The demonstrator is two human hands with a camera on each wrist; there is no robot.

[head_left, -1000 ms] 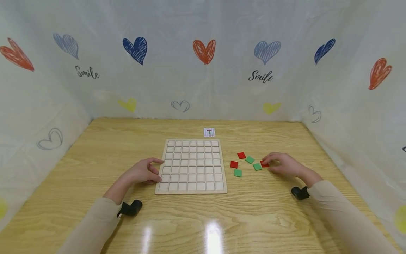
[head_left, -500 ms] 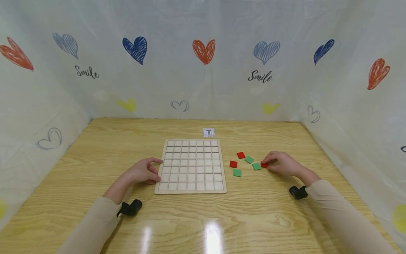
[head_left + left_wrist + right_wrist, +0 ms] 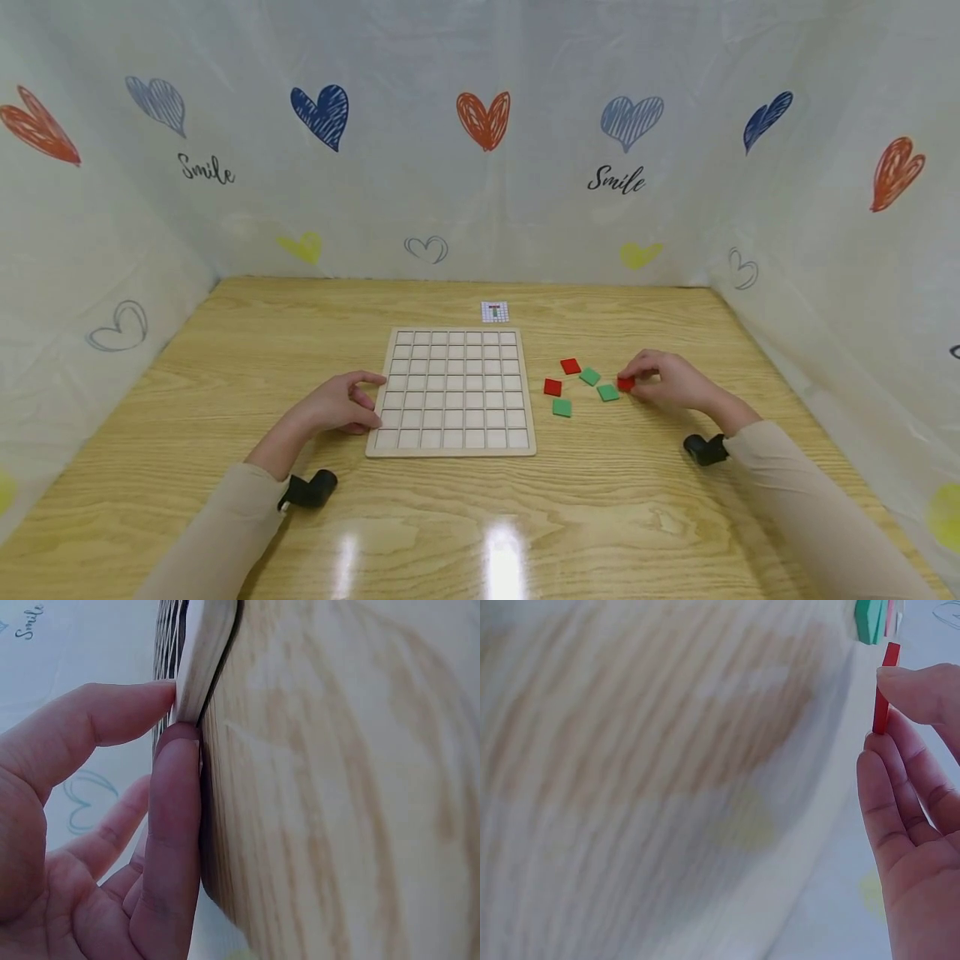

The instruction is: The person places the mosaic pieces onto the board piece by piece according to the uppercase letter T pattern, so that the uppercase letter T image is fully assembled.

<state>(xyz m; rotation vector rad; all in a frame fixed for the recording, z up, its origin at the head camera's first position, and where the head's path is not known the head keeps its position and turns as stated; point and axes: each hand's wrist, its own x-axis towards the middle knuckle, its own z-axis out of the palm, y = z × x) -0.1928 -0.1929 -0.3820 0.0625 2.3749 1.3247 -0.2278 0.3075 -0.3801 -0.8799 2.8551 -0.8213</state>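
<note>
My left hand [image 3: 341, 406] rests at the left edge of a pale wooden grid board [image 3: 453, 457]. In the left wrist view the thumb touches the board's rim [image 3: 206, 660], with fingers against its side. Farther right, my right hand [image 3: 671, 383] pinches a red square tile [image 3: 626, 382] between thumb and fingers. The right wrist view shows this red tile [image 3: 886, 690] edge-on, off the table. Between board and right hand lie two red tiles [image 3: 552, 387] and several green tiles [image 3: 607, 392].
A small printed card [image 3: 494, 312] with a coloured pattern on a grid lies behind the board. The wooden table [image 3: 420, 517] is enclosed by white sheeting [image 3: 390, 200] printed with hearts. A black device [image 3: 311, 490] sits at each wrist.
The right hand has lifted the red tile from the table and tilted it up in its fingertips. My left hand stays at the board's edge; the other tiles have not moved.
</note>
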